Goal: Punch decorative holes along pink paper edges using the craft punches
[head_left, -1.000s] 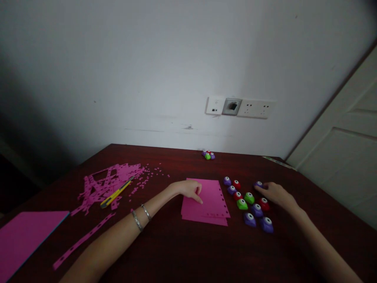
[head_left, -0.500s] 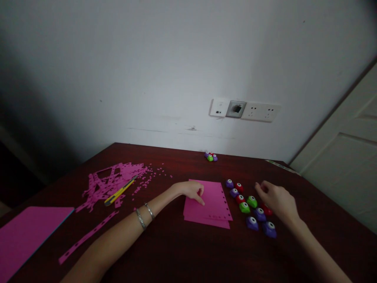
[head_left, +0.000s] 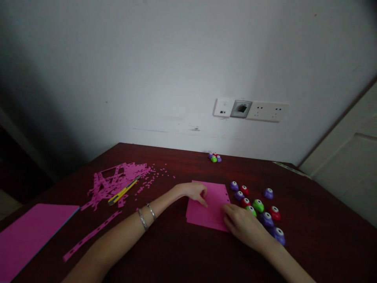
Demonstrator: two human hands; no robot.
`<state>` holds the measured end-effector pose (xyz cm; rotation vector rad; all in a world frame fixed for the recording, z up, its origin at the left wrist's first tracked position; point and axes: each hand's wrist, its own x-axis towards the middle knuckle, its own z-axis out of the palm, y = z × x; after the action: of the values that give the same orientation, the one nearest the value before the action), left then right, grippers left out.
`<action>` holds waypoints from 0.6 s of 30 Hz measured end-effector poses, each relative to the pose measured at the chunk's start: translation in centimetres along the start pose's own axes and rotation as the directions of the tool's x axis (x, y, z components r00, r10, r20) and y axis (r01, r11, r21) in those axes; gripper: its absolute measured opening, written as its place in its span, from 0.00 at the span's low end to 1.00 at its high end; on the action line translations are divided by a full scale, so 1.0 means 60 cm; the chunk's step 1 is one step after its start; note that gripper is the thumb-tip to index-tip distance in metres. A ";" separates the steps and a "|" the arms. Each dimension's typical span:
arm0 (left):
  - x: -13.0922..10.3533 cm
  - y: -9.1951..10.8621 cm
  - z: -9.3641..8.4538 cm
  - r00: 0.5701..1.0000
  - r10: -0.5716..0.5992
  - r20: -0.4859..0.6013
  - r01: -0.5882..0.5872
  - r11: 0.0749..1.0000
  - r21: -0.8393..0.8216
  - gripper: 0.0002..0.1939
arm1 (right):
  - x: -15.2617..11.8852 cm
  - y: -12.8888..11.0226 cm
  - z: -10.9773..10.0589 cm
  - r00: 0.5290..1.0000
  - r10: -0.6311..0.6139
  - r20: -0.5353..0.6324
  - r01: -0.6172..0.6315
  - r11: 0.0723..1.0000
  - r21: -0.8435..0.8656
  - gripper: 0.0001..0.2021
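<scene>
Your dark red desk (head_left: 176, 251) meets a pale wall (head_left: 161, 70), with sockets (head_left: 266, 111) at one o'clock from the sheets and a door (head_left: 353, 157) at two. The pink sheets (head_left: 216, 192) lie before you; your left hand (head_left: 196, 192) rests on them, its grip loose, thumb and forefinger apart. Your right hand (head_left: 246, 224) hides their right edge and part of the punches (head_left: 275, 213) at three; you can't tell whether its grip pinches paper. Scraps (head_left: 132, 171) and a cutter (head_left: 123, 191) lie toward ten; the frame crops a pink stack (head_left: 32, 232) toward eight.
</scene>
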<state>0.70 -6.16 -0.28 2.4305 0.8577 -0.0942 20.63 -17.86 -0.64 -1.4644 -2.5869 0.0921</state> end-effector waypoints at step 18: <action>0.073 -0.042 -0.034 0.874 -0.200 -0.444 0.031 0.933 -0.359 0.23 | 0.005 -0.004 -0.003 0.992 0.097 0.085 -0.104 0.991 0.080 0.09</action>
<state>2.43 -1.03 -0.80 2.0906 1.1263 0.5873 20.29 -17.73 -0.39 -1.5917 -2.5354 0.2752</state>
